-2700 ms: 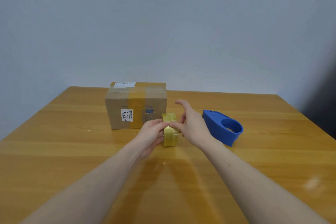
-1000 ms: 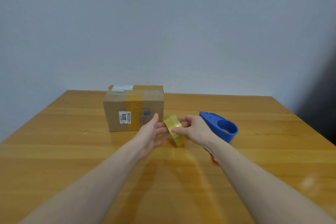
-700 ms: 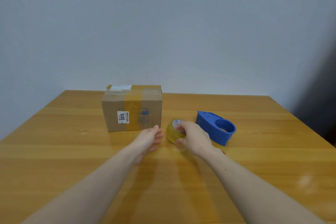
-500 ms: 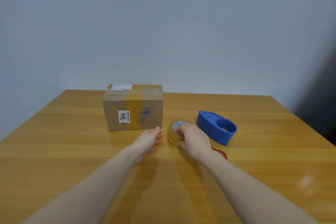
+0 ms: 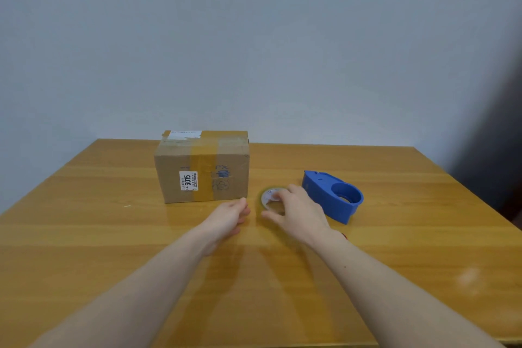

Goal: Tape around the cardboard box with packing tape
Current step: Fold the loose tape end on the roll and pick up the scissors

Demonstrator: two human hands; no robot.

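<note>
My right hand (image 5: 296, 210) spread loosely over tape roll (image 5: 269, 198) lying flat on counter (image 5: 84, 234), my left hand (image 5: 227, 216) relaxed, holding nothing, cardboard box (image 5: 202, 167) behind, blue dispenser (image 5: 333, 196) right of roll.

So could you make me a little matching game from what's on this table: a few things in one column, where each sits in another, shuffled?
Things:
1. cardboard box
2. tape roll
3. blue dispenser
4. left hand

Places:
A. lying flat under the right hand
B. farthest right on the table
C. empty, in front of the box
D. far left, bearing a 3015 label

Pairs: 1-D, 2-A, 3-B, 4-C
</note>
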